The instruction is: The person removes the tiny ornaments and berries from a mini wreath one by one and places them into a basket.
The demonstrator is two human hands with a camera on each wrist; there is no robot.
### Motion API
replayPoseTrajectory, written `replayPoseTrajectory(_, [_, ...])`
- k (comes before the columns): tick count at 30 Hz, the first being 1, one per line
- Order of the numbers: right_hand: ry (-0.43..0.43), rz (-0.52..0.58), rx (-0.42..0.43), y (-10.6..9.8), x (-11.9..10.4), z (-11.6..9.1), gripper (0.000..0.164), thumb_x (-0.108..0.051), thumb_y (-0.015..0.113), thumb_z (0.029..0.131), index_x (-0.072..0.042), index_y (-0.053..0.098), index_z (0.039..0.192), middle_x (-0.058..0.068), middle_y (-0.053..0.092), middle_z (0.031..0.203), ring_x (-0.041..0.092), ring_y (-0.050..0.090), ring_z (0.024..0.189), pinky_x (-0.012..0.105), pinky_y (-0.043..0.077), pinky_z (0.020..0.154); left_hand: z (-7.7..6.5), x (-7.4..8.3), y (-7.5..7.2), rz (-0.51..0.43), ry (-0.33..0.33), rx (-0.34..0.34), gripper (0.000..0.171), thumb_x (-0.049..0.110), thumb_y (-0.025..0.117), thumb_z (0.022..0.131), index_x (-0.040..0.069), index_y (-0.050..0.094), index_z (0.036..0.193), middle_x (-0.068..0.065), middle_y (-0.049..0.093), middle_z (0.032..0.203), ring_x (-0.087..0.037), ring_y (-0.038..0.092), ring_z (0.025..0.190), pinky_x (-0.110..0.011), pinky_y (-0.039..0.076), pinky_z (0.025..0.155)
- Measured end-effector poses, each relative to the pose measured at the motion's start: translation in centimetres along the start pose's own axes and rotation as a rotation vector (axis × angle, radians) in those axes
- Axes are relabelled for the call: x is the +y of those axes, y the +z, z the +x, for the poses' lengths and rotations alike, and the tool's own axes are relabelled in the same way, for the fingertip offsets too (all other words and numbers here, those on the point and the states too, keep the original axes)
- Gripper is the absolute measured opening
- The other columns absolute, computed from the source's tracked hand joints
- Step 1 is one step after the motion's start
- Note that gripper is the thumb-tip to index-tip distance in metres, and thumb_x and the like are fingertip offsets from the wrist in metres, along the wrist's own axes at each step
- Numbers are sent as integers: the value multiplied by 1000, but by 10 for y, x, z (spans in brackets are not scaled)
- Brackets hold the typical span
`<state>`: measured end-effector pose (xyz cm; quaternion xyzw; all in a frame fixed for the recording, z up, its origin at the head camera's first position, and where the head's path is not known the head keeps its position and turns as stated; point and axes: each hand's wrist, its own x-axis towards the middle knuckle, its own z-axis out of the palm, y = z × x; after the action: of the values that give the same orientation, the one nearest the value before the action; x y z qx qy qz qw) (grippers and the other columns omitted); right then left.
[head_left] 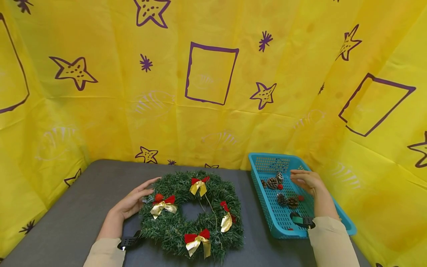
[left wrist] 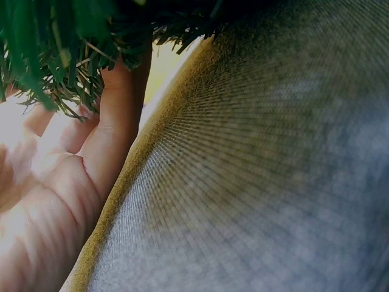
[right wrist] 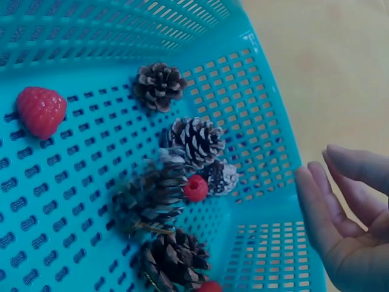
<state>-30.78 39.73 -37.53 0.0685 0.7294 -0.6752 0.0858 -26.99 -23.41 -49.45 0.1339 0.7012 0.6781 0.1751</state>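
A green tinsel wreath (head_left: 166, 231) lies flat on the table, with red-and-gold bows (head_left: 199, 185) and a beaded gold string on it. One red berry (head_left: 159, 197) sits beside its left bow. My left hand (head_left: 132, 200) rests against the wreath's left side, fingers extended, their tips partly hidden among the needles in the left wrist view. Above the right side of a blue plastic basket (head_left: 267, 211), my right hand (head_left: 308, 180) hovers with loosely bent fingers and nothing between them. Pine cones (right wrist: 197, 141) and red raspberry-like berries (right wrist: 41, 112) lie scattered on the basket floor.
The grey table (head_left: 110, 181) carries the wreath at centre and the basket to its right. Yellow cloth (head_left: 213, 126) with purple drawings hangs behind and at both sides. Each wrist bears a dark strap (head_left: 130, 241).
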Motion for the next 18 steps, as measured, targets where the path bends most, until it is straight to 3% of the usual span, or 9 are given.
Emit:
replayPoseTrajectory(5, [-10, 36, -8, 2, -2, 1, 31, -1, 56, 98, -23, 77, 93, -15, 71, 84, 0, 70, 82, 19, 56, 85, 0, 0, 0, -2, 3, -6, 63, 27, 43, 106, 19, 14, 161, -14, -19, 166, -46, -20, 150, -46, 25, 105])
replayPoseTrajectory(11, [-21, 69, -41, 3, -5, 2, 37, 0, 55, 98, -27, 75, 84, -13, 72, 85, 1, 71, 82, 19, 56, 82, 0, 1, 1, -9, 2, -6, 63, 27, 43, 106, 20, 14, 161, -14, -19, 166, -46, -20, 150, -59, 19, 111])
replayPoseTrajectory(15, [-24, 55, -51, 3, -7, 2, 33, -1, 57, 97, -28, 74, 87, -14, 72, 87, 0, 71, 84, 19, 56, 86, 0, 2, 1, -10, 3, -5, 62, 27, 43, 106, 20, 14, 161, -14, -19, 166, -46, -20, 150, -62, 17, 112])
replayPoseTrajectory(18, [-30, 67, -60, 3, -10, 2, 29, -1, 58, 97, -24, 75, 94, -14, 73, 88, 1, 71, 85, 21, 55, 89, 0, 1, 1, -2, 8, -8, 62, 27, 43, 106, 20, 15, 161, -14, -19, 166, -47, -19, 150, -55, 23, 110])
